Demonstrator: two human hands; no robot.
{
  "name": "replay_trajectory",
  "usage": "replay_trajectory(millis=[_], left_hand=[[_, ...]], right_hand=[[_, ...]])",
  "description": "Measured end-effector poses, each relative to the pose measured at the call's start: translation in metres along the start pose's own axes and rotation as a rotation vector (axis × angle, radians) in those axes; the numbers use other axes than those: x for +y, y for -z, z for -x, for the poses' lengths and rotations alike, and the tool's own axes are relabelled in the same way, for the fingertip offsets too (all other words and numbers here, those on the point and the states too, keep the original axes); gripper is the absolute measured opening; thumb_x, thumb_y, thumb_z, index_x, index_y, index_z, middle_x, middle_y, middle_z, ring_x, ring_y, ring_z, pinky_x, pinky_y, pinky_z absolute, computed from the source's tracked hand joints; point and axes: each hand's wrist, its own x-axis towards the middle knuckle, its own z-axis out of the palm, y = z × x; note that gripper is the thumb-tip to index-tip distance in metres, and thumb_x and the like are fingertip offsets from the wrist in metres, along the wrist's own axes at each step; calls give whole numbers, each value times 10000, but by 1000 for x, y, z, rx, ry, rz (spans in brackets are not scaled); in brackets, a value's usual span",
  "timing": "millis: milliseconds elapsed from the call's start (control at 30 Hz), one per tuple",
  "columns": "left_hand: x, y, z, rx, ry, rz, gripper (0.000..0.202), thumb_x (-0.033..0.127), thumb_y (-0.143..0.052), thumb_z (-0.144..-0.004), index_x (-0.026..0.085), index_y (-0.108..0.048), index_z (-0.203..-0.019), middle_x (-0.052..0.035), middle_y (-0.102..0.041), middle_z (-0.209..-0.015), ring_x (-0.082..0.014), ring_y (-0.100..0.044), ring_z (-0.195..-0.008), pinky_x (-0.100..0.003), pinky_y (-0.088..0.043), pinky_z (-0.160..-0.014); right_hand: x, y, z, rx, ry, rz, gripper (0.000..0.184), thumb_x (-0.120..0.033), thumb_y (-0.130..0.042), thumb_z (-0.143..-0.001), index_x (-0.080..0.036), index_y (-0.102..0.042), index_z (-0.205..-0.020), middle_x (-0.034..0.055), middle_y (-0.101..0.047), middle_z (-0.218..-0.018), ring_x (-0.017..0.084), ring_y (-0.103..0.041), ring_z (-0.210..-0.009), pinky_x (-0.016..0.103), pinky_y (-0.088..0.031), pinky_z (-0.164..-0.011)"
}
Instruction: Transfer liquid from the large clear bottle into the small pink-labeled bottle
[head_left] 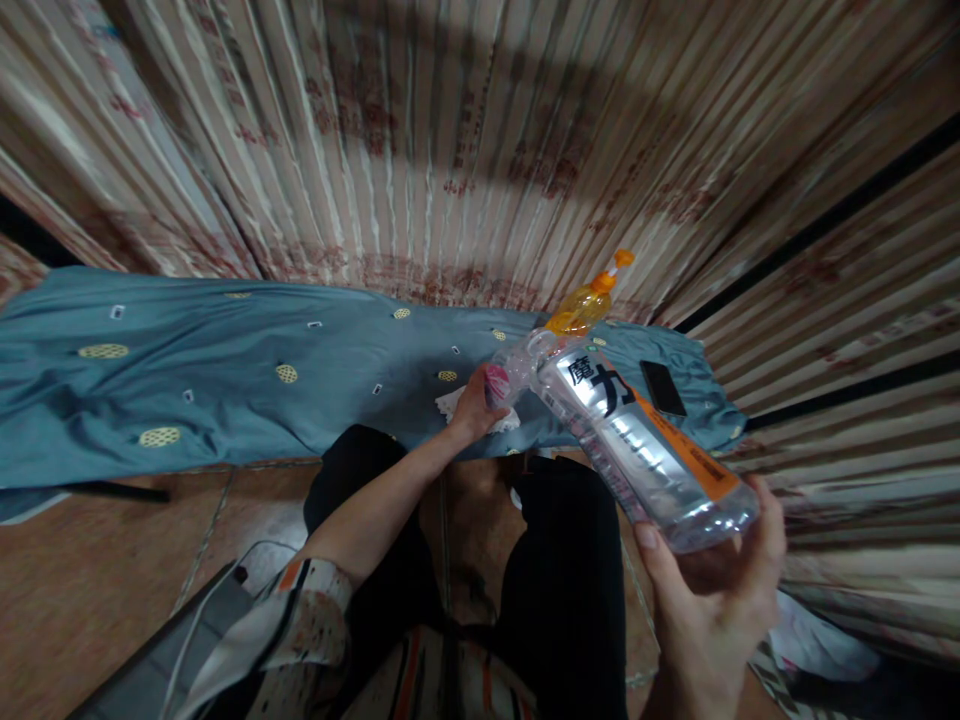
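Observation:
My right hand [712, 580] grips a large clear plastic bottle [637, 440] near its base. The bottle is tilted, its narrow end toward my left hand, and carries a silver and orange label with black characters. My left hand [476, 408] is closed around a smaller clear plastic bottle [517, 365] with a pink patch. The two bottles meet or overlap at the large one's narrow end; whether their mouths touch I cannot tell. Under my left hand lies a white lacy-edged cloth or tissue [504, 421]. Just behind the bottles is an orange pump bottle [581, 308].
A long surface covered in teal cloth [225, 390] runs across in front of my knees. A black phone [663, 388] lies on its right part. Patterned pleated curtains [450, 150] hang behind and at the right. At lower left is a grey object [150, 650] with a white cable.

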Motion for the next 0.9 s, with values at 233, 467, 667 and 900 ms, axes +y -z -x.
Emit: replay_trajectory(millis=[233, 467, 667, 900], left_hand=[[2, 0, 3, 31, 24, 70, 980, 118, -1106, -678, 211, -765, -1592, -209, -812, -1761, -512, -713, -1767, -753, -465, -1608], [2, 0, 2, 30, 10, 43, 950, 146, -1106, -688, 227, -767, -1571, -189, -832, -1709, -503, -759, -1710, -769, -517, -1574], [0, 1, 1, 1, -10, -8, 964, 171, -1100, -727, 221, -742, -1621, -221, -794, -1785, -509, -734, -1751, -762, -500, -1586], [-1, 2, 1, 9, -33, 29, 988, 200, -1120, -713, 243, -759, -1632, -192, -831, -1712, -508, -752, -1709, -770, -535, -1550]], right_hand=[[2, 1, 0, -10, 11, -8, 1323, -634, -1172, -804, -227, -577, -1913, 227, -760, -1686, 449, -824, -1448, 734, -689, -1278], [1, 1, 1, -14, -8, -14, 1324, -631, -1165, -812, -234, -561, -1921, 223, -761, -1692, 449, -815, -1479, 720, -687, -1287], [1, 1, 0, 9, -27, -4, 1375, -675, -1184, -768, -214, -576, -1911, 248, -754, -1706, 450, -842, -1417, 711, -713, -1241], [-1, 1, 0, -25, -49, -23, 1431, -683, -1176, -792, -217, -505, -1968, 271, -729, -1749, 478, -832, -1451, 773, -686, -1274]])
